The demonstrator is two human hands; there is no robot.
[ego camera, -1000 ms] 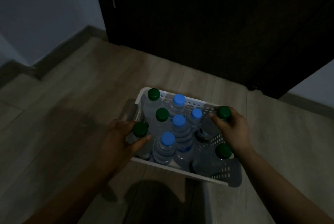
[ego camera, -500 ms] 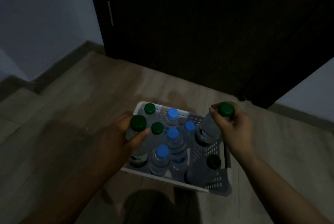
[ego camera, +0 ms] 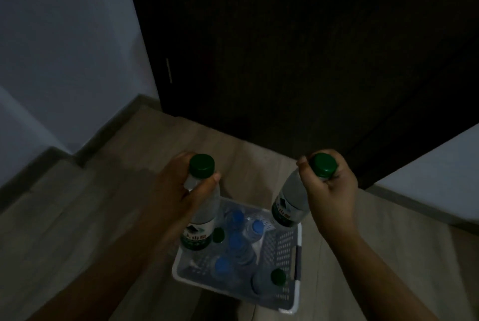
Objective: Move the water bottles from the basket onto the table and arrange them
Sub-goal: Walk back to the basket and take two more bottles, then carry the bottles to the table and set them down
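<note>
Fingers (ego camera: 208, 182) of the left hand (ego camera: 176, 191) are curling round the left bottle (ego camera: 207, 209) at its neck | right hand (ego camera: 329, 191) is gripping the right bottle (ego camera: 291, 196) likewise | both bottles are hanging above the basket (ego camera: 283, 249) | blue-capped bottles (ego camera: 236, 240) are crowding it | dark door (ego camera: 285, 61) is standing behind.

Two clear plastic water bottles with green caps are held aloft: the left bottle (ego camera: 204, 206) near upright, the right bottle (ego camera: 291, 199) tilted. Below, at lower centre, a white perforated plastic basket (ego camera: 282, 245) holds upright blue-capped bottles (ego camera: 236, 240) and green-capped bottles (ego camera: 277, 276).
</note>
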